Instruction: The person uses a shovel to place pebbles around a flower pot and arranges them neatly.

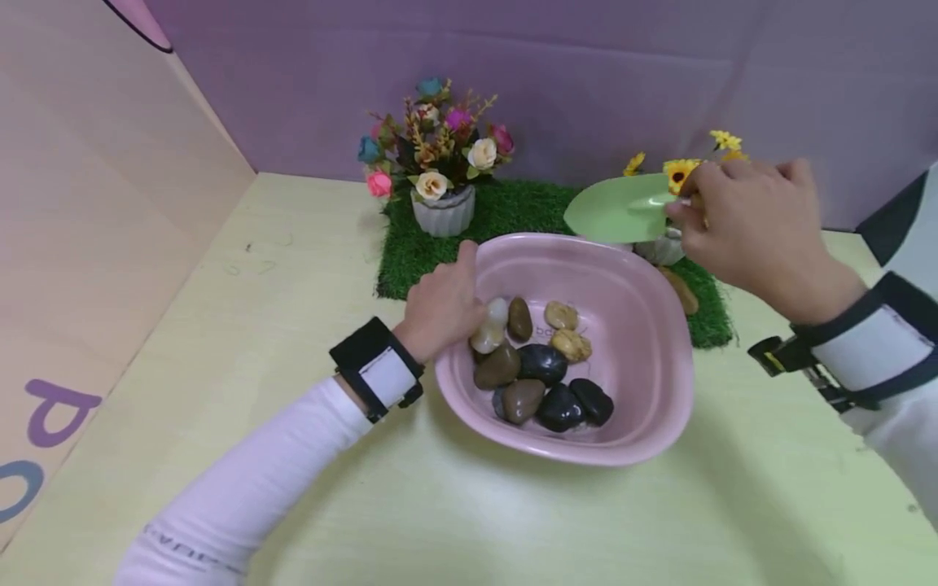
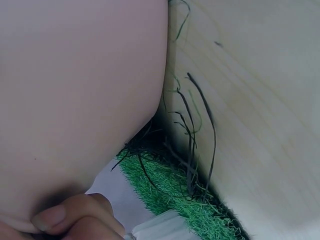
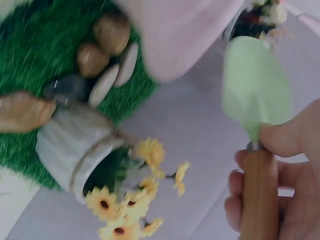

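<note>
My left hand (image 1: 443,305) grips the left rim of a pink basin (image 1: 645,350), its fingers curled at the edge in the left wrist view. Inside lie several smooth stones: black stones (image 1: 560,407), brown stones (image 1: 498,366), tan stones (image 1: 570,345) and a whitish stone (image 1: 488,334), mostly toward the left and near side. Above the basin's far right rim, my right hand (image 1: 762,228) holds a small garden trowel by its wooden handle (image 3: 258,195). The trowel's light green blade (image 1: 623,210) points left, with nothing visible on it.
Behind the basin, a green turf mat (image 1: 513,203) lies on the pale wooden table (image 1: 293,325). On it stand a pot of mixed flowers (image 1: 443,210) and a white pot of yellow flowers (image 3: 75,145). Several stones (image 3: 92,59) sit beside that white pot. A purple backdrop (image 1: 586,81) rises behind.
</note>
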A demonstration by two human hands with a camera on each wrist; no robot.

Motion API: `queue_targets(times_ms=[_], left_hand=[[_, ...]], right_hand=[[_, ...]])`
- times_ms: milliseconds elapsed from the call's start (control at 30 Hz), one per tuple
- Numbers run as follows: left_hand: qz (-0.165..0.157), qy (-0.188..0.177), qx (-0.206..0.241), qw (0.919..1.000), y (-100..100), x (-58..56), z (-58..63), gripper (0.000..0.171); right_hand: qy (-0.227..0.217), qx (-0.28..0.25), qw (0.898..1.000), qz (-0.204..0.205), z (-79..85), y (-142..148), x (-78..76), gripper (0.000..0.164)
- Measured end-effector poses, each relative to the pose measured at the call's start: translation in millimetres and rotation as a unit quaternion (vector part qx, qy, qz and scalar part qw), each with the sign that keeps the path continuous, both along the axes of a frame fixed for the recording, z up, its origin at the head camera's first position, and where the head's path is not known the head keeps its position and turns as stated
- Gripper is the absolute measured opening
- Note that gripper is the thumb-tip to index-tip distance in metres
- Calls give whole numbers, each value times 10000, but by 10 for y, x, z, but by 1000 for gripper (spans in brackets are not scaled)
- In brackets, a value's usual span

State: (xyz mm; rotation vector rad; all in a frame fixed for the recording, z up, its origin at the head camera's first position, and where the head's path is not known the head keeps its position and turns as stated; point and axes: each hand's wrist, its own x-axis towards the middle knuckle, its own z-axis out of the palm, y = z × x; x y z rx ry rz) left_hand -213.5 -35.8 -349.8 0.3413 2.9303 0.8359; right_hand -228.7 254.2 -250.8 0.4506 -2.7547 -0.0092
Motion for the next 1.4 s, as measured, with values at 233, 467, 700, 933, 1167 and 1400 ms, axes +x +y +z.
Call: queue_targets(times_ms=[233,467,700,933,1167,1400], left_hand=[[-7,-20,12,10000,0,-1,4,58],[-14,-23,-15,10000,2,-3,3,59],[-32,-31,41,10000,0,-4,4,59],[-21,-51,20,10000,0,1,4,59],[12,-51,17,10000,12,2,2,60],[27,-33,-33,10000,21,1,4,59]], right_hand=[[262,535,9964,605,-110,-180,118,19],[92,1091,9922,597,-217,-273,213,21],[243,1370,9891,488,-314,-362,300,38],[-628,1725,9830,-55,-301,-434,414,42],[-1356,2124,9671,-345,-250,-457,472,41],[-1509,2110,9652,-323,-284,-419,471,41]])
